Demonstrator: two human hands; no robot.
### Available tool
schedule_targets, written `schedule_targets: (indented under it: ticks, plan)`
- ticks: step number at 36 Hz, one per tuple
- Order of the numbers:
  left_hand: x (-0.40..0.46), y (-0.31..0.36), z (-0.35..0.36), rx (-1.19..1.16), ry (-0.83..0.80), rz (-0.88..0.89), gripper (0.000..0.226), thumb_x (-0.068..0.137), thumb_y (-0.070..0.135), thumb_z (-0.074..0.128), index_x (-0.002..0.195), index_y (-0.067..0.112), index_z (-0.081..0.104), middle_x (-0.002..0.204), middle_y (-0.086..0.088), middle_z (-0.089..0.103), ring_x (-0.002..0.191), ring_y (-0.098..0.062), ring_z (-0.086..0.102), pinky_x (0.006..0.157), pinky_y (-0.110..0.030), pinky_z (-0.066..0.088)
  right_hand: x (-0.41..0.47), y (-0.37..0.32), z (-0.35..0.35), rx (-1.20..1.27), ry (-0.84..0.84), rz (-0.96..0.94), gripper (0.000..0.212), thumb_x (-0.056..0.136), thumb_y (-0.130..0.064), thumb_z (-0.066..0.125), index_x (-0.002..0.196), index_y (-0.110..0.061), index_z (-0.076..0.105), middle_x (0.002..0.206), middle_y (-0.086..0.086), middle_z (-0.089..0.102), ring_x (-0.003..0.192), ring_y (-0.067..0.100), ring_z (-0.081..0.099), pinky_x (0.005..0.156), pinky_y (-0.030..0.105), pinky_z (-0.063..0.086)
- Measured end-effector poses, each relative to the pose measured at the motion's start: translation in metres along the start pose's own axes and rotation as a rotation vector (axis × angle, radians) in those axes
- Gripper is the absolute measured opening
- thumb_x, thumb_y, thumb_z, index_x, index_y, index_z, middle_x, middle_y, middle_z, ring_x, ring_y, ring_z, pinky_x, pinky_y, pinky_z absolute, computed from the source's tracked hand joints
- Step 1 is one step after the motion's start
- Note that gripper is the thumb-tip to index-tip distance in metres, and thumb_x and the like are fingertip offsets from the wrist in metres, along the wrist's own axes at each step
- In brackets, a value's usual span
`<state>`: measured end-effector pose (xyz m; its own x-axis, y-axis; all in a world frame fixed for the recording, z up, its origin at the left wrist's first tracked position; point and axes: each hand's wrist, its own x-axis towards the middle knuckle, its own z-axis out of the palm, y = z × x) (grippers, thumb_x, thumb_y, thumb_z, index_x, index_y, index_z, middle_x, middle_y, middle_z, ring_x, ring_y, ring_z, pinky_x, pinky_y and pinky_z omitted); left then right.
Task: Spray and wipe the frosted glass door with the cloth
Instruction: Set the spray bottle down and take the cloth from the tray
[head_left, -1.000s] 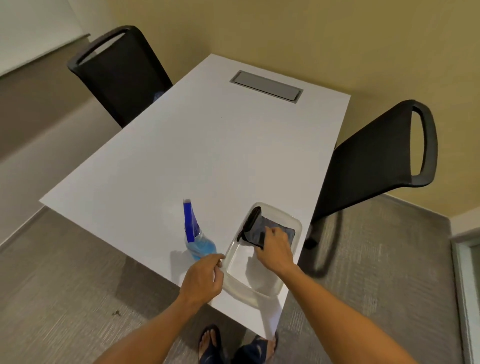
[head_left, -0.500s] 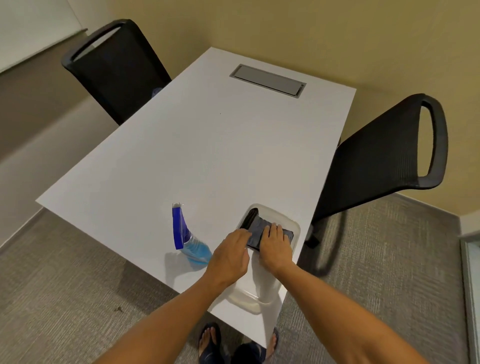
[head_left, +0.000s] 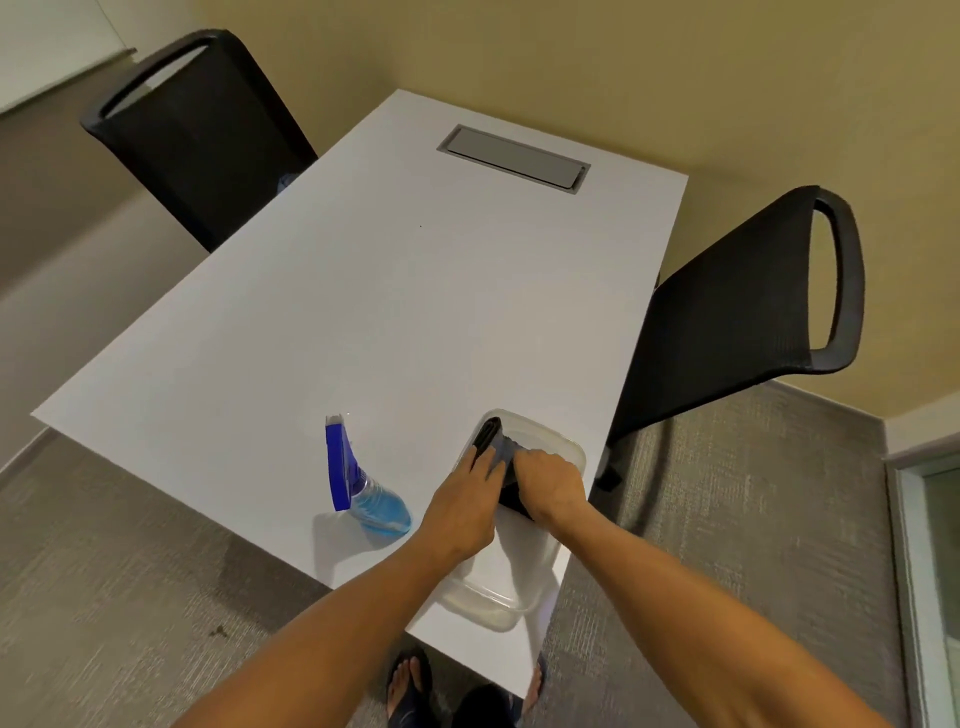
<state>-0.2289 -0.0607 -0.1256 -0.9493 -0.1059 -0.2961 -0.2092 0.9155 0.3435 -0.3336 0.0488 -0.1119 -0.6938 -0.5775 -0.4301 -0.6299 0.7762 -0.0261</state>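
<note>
A dark folded cloth (head_left: 492, 439) lies in a clear plastic container (head_left: 561, 446) near the front right corner of the white table (head_left: 395, 312). Both hands are in the container on the cloth. My left hand (head_left: 467, 501) presses flat on its left part with fingers spread. Over its right part, my right hand (head_left: 548, 480) has its fingers curled into the fabric. A spray bottle (head_left: 363, 486) with blue liquid and a blue trigger head stands on the table just left of the container, untouched. A strip of the frosted glass door (head_left: 940, 571) shows at the far right edge.
Two black mesh chairs stand at the table, one at the back left (head_left: 197, 140) and one on the right (head_left: 737, 322). A grey cable hatch (head_left: 514, 158) sits in the table's far end. Grey carpet surrounds the table. My sandalled feet (head_left: 410, 691) are below the table edge.
My left hand left the container's rim beside the bottle and came down onto the cloth. My right hand curled its fingers into the cloth. The camera dipped forward.
</note>
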Motion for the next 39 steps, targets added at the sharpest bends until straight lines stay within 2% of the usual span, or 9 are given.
schedule_targets:
  ticks: [9, 14, 19, 23, 28, 33, 35, 37, 39]
  plan:
    - [0.001, 0.014, -0.036, 0.096, 0.045, -0.064, 0.044, 0.096, 0.011, 0.063, 0.139, 0.014, 0.054, 0.153, -0.005, 0.051, 0.143, -0.032, 0.042, 0.103, -0.039, 0.042, -0.024, 0.019, -0.044, 0.324, 0.104, 0.047, 0.02, 0.089, -0.009, 0.055, 0.107, -0.013, 0.063, 0.103, 0.011, 0.071, 0.093, 0.032, 0.066, 0.08, 0.042, 0.057]
    - [-0.003, 0.015, -0.056, 0.139, 0.114, -0.081, 0.036, 0.105, 0.017, 0.054, 0.141, 0.018, 0.056, 0.156, -0.006, 0.051, 0.153, -0.033, 0.036, 0.119, -0.042, 0.036, -0.046, 0.024, -0.061, 0.476, 0.188, 0.041, 0.034, 0.087, -0.003, 0.048, 0.111, -0.017, 0.067, 0.106, 0.007, 0.073, 0.095, 0.028, 0.066, 0.082, 0.043, 0.058]
    - [-0.011, 0.01, -0.081, 0.172, 0.193, -0.052, 0.04, 0.109, 0.025, 0.051, 0.148, 0.018, 0.057, 0.162, -0.005, 0.05, 0.159, -0.03, 0.032, 0.132, -0.042, 0.024, -0.07, 0.036, -0.078, 0.577, 0.153, -0.063, 0.025, 0.098, -0.015, 0.053, 0.113, -0.025, 0.071, 0.11, -0.003, 0.074, 0.097, 0.015, 0.066, 0.079, 0.022, 0.052]
    - [-0.022, 0.01, -0.102, -0.023, 0.24, 0.021, 0.032, 0.103, 0.026, 0.061, 0.133, 0.018, 0.07, 0.138, -0.004, 0.069, 0.138, -0.026, 0.056, 0.121, -0.037, 0.042, -0.094, 0.049, -0.087, 0.576, 0.189, -0.074, 0.018, 0.098, -0.026, 0.062, 0.113, -0.035, 0.067, 0.105, -0.019, 0.068, 0.096, 0.003, 0.062, 0.079, 0.019, 0.047]
    - [-0.037, 0.013, -0.111, -0.519, 0.124, 0.052, 0.02, 0.094, 0.01, 0.069, 0.114, 0.01, 0.072, 0.112, -0.01, 0.076, 0.098, -0.023, 0.07, 0.075, -0.015, 0.049, -0.135, 0.059, -0.098, 0.764, 0.242, 0.004, 0.016, 0.095, -0.036, 0.065, 0.106, -0.047, 0.059, 0.104, -0.021, 0.068, 0.099, 0.001, 0.065, 0.079, 0.023, 0.056]
    - [-0.047, 0.016, -0.107, -0.701, 0.15, 0.082, 0.017, 0.093, 0.003, 0.069, 0.105, 0.015, 0.066, 0.104, -0.007, 0.072, 0.088, -0.016, 0.067, 0.085, -0.029, 0.06, -0.181, 0.058, -0.106, 1.075, 0.358, 0.088, 0.029, 0.083, -0.042, 0.08, 0.108, -0.041, 0.064, 0.102, -0.008, 0.073, 0.097, 0.012, 0.072, 0.081, 0.028, 0.06]
    - [-0.049, 0.022, -0.107, -0.804, 0.18, 0.073, 0.017, 0.094, 0.01, 0.074, 0.105, 0.019, 0.063, 0.103, -0.003, 0.07, 0.085, -0.012, 0.064, 0.078, -0.018, 0.056, -0.197, 0.057, -0.101, 1.2, 0.423, 0.162, 0.03, 0.081, -0.036, 0.085, 0.105, -0.038, 0.067, 0.1, 0.001, 0.074, 0.094, 0.017, 0.072, 0.079, 0.03, 0.059]
    - [-0.051, 0.031, -0.108, -0.897, 0.166, 0.066, 0.021, 0.096, 0.022, 0.076, 0.113, 0.022, 0.062, 0.11, 0.0, 0.069, 0.095, -0.013, 0.065, 0.081, -0.013, 0.051, -0.21, 0.055, -0.093, 1.335, 0.511, 0.243, 0.029, 0.081, -0.029, 0.086, 0.103, -0.034, 0.068, 0.101, 0.007, 0.074, 0.092, 0.019, 0.072, 0.075, 0.031, 0.056]
    - [-0.051, 0.043, -0.11, -0.949, 0.097, 0.053, 0.034, 0.1, 0.033, 0.069, 0.131, 0.021, 0.061, 0.126, -0.002, 0.068, 0.111, -0.018, 0.064, 0.095, -0.024, 0.053, -0.223, 0.054, -0.085, 1.481, 0.583, 0.342, 0.028, 0.083, -0.025, 0.084, 0.106, -0.028, 0.069, 0.106, 0.018, 0.071, 0.092, 0.023, 0.07, 0.073, 0.035, 0.056]
